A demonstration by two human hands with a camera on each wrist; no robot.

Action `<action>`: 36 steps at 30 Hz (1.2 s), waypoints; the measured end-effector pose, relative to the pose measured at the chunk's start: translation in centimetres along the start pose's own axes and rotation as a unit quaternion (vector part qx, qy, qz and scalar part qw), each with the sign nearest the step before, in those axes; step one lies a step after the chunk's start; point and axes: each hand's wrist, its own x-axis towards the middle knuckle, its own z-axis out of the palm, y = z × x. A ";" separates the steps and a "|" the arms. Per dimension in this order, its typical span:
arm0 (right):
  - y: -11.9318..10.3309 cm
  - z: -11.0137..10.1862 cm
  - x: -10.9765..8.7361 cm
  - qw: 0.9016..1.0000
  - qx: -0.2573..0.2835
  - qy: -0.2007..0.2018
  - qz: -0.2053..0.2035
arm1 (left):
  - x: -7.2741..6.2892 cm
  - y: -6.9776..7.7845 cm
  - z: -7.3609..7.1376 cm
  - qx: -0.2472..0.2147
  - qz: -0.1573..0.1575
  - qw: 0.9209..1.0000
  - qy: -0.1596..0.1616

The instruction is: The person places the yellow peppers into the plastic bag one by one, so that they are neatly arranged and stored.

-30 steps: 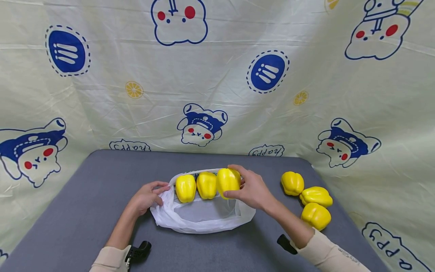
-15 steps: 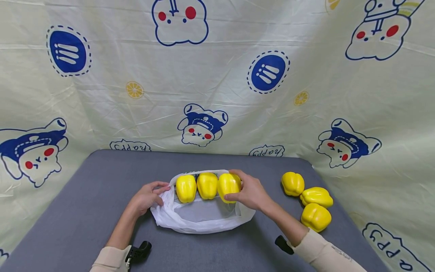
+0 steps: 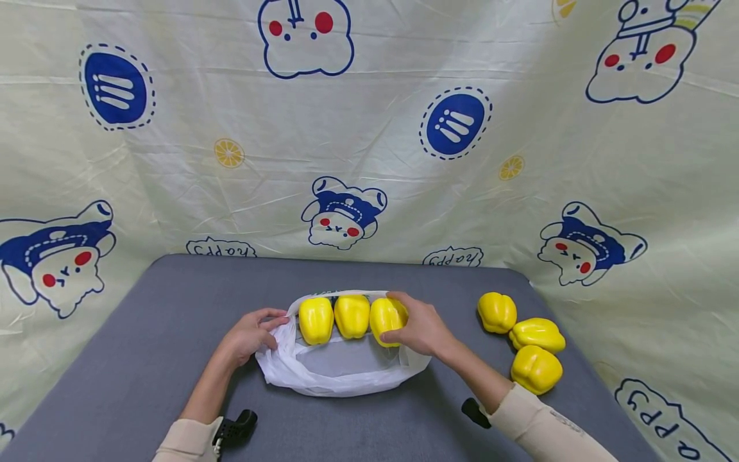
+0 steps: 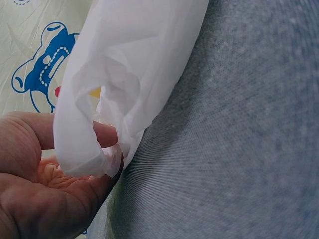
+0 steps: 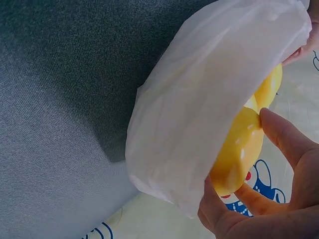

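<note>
My left hand point(image 3: 249, 337) pinches the left rim of the white bag point(image 3: 340, 385), which lies between the left and right edges of the counter point(image 3: 173, 321). My right hand point(image 3: 424, 327), thumb and fingers spread just a pepper's breadth, grips a yellow pepper point(image 3: 383, 321) inside the bag's right end. Two bagged peppers point(image 3: 316, 321) stand left of it; three loose peppers point(image 3: 537, 335) cluster near the counter's right edge.

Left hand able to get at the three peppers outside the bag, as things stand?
Probably not: the left hand holds the left side of the white bag, and the bag and right hand, holding another pepper, lie between it and those three peppers.
</note>
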 end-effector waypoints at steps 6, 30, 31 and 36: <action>0.1 0.3 0.3 1.000 -0.001 -0.004 0.005 | 0.1 0.0 0.0 -0.003 -0.001 1.000 -0.002; 0.5 1.6 0.7 0.999 -0.020 -0.016 0.039 | 0.1 -0.1 0.1 0.005 -0.006 1.000 0.002; 0.4 1.6 0.7 0.999 -0.024 -0.016 0.039 | 0.1 0.0 0.1 0.005 -0.006 1.000 0.001; 0.5 1.6 0.5 0.999 -0.049 -0.006 0.024 | 0.1 0.1 0.1 0.006 -0.004 1.000 0.001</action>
